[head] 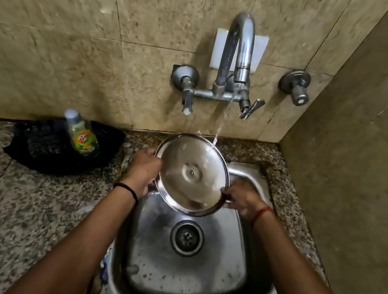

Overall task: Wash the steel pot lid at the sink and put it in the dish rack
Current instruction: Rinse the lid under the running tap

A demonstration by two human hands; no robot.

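The round steel pot lid (190, 174) is held tilted over the back of the steel sink (241, 262), its underside facing me. My left hand (143, 169) grips its left rim and my right hand (243, 199) grips its lower right rim. Water runs from the wall tap (237, 50) and strikes the lid near its upper right edge. No dish rack is in view.
A dish soap bottle (81, 135) stands in a black tray (44, 149) on the granite counter (15, 208) to the left. Tap handles (251, 107) stick out from the tiled wall. A side wall (360, 171) closes in on the right. The sink drain (186, 237) lies below the lid.
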